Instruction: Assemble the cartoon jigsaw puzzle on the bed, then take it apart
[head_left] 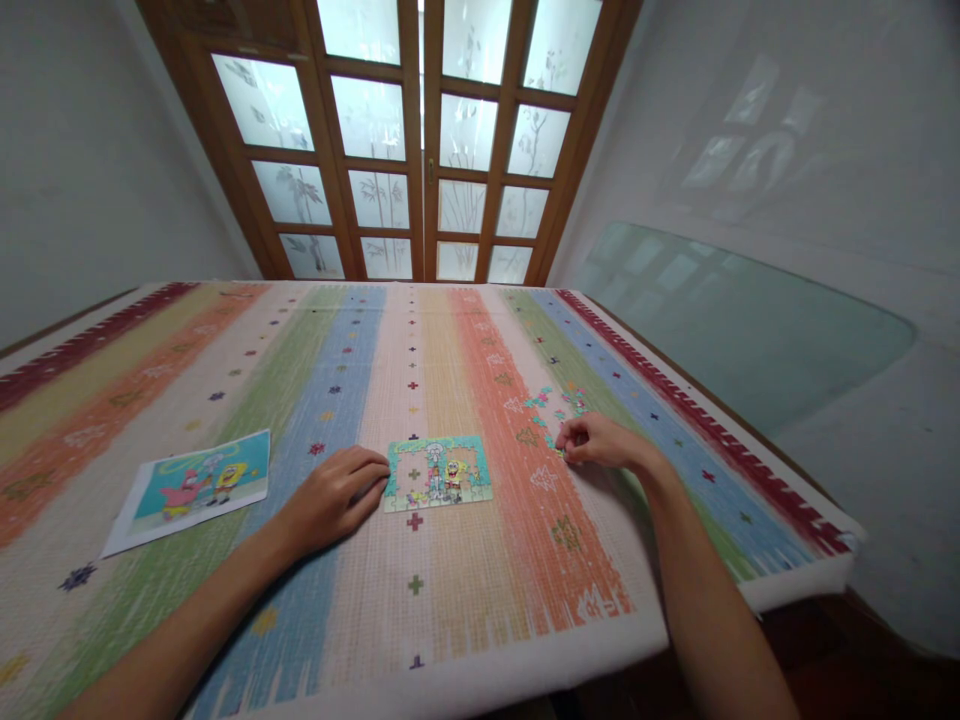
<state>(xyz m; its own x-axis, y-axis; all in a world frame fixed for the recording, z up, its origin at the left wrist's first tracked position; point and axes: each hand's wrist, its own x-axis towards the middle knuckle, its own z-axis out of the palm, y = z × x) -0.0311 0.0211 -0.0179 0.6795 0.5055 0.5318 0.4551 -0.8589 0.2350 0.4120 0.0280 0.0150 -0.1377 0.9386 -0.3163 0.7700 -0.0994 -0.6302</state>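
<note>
A partly assembled jigsaw puzzle (469, 485) with cartoon figures lies on the striped tablecloth; cloth shows through a gap in its left part. My left hand (346, 492) rests flat beside it, fingertips touching its left edge and nothing held. To the right, my right hand (592, 441) has its thumb and fingers pinched together on a small puzzle piece (559, 453), mostly hidden by the fingertips. Just beyond that hand is a scatter of loose puzzle pieces (541, 398), mostly teal with some pink and orange.
A printed reference picture (201, 482) of the cartoon figures lies on the tablecloth (480, 570) at the left. The table's front edge runs below my forearms. Beyond the far edge stand wooden doors (420, 180) with frosted panes. A glass panel (720, 310) leans against the right wall.
</note>
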